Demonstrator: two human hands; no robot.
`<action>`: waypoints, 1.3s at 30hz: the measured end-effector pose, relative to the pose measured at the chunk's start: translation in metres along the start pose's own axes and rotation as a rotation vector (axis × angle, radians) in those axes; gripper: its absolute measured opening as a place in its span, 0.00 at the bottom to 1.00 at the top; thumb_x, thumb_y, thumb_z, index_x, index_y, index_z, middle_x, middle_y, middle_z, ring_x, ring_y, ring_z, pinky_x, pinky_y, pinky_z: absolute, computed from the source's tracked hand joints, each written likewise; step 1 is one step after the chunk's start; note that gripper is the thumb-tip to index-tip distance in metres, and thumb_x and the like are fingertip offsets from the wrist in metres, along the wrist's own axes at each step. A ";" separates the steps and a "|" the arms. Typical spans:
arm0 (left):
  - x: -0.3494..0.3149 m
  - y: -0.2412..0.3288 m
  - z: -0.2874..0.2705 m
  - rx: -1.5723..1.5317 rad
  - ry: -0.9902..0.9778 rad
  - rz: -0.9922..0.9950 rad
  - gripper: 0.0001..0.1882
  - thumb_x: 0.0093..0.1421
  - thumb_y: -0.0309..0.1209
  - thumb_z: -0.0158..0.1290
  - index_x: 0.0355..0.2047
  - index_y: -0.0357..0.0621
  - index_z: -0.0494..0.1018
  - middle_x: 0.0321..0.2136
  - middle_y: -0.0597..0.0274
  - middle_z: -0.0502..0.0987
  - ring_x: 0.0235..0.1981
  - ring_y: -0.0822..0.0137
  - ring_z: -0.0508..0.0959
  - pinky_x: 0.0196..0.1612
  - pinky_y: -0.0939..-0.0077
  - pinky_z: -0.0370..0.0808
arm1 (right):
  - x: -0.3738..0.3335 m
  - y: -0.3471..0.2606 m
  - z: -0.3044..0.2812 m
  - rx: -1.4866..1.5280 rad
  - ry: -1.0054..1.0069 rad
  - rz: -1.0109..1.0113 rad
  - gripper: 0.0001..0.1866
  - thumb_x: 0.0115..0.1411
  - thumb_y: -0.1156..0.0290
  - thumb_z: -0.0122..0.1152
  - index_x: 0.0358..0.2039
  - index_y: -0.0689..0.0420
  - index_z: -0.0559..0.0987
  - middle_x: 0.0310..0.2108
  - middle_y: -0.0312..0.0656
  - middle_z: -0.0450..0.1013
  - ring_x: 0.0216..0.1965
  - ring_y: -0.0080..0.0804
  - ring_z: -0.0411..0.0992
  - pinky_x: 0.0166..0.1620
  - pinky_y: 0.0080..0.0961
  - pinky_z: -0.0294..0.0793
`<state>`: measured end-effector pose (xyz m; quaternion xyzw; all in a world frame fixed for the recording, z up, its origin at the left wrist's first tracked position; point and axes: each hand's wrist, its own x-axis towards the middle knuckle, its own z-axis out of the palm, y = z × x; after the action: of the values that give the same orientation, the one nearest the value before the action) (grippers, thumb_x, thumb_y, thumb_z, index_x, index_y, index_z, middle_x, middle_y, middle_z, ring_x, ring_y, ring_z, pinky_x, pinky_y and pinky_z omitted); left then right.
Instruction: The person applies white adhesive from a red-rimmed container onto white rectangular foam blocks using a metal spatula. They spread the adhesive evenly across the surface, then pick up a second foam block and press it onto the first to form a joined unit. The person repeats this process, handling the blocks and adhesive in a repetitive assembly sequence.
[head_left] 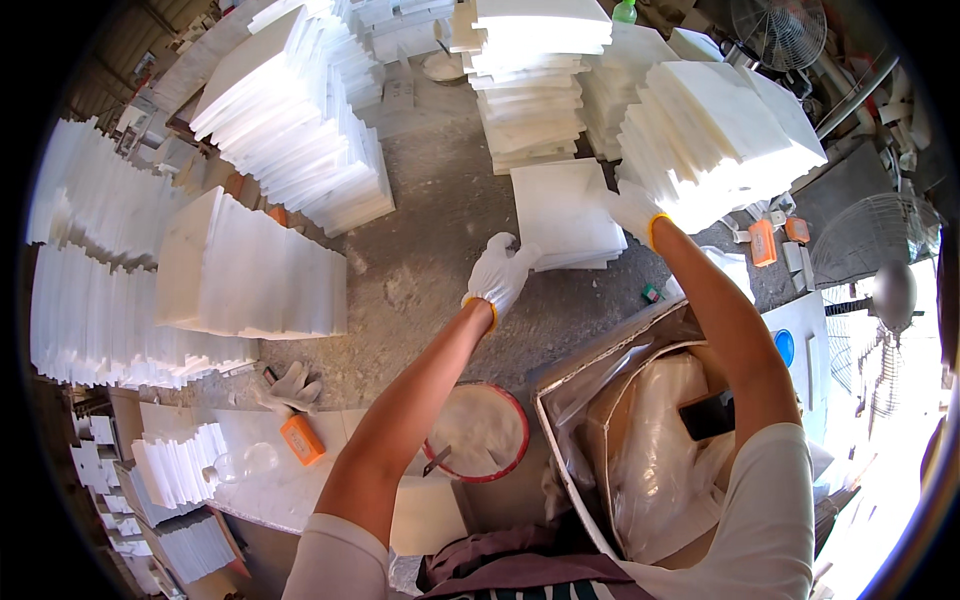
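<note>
A short stack of square white stone tiles [565, 205] lies flat on the dusty grey work surface ahead of me. My left hand [500, 272], in a white glove with a yellow cuff, grips the stack's top tile at its left edge. Its thumb reaches toward the near corner, and the other fingers are bent. At the opposite edge, my right hand [635, 212] wears a matching glove and holds the same tile from the right. Some of its fingers blend into the bright white stone behind. The top tile sits roughly level on those beneath.
Tall tile stacks stand at the left [250, 265], far left [300, 130], far middle [530, 90] and right [710, 130]. Nearer me are a red-rimmed bucket [525, 440] of pale material, an open carton [545, 405] with plastic wrap and a phone [708, 414], and an orange box [302, 440].
</note>
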<state>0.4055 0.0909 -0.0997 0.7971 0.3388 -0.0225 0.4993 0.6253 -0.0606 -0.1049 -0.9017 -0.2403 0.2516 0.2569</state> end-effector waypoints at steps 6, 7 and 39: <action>0.042 -0.014 0.015 -0.182 -0.075 -0.079 0.40 0.57 0.53 0.53 0.60 0.31 0.65 0.47 0.41 0.79 0.49 0.49 0.79 0.52 0.62 0.73 | -0.009 -0.003 0.012 -0.020 -0.053 -0.125 0.30 0.61 0.49 0.54 0.45 0.68 0.76 0.38 0.50 0.75 0.39 0.38 0.73 0.45 0.35 0.71; 0.050 -0.021 0.019 -0.185 -0.062 -0.083 0.40 0.57 0.52 0.53 0.60 0.31 0.64 0.47 0.42 0.79 0.48 0.51 0.80 0.49 0.64 0.74 | -0.009 -0.009 0.011 -0.006 -0.061 -0.066 0.31 0.61 0.49 0.54 0.45 0.69 0.76 0.38 0.50 0.75 0.39 0.37 0.73 0.44 0.36 0.71; 0.037 0.018 -0.008 -0.490 -0.161 -0.213 0.39 0.60 0.60 0.53 0.45 0.26 0.76 0.38 0.49 0.80 0.31 0.63 0.83 0.31 0.71 0.83 | -0.030 -0.013 0.002 0.946 -0.318 0.284 0.34 0.61 0.49 0.64 0.55 0.67 0.74 0.51 0.47 0.76 0.48 0.34 0.77 0.47 0.28 0.79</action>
<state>0.4417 0.1118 -0.0959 0.6082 0.3752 -0.0555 0.6973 0.5975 -0.0671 -0.0891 -0.6613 -0.0114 0.4990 0.5599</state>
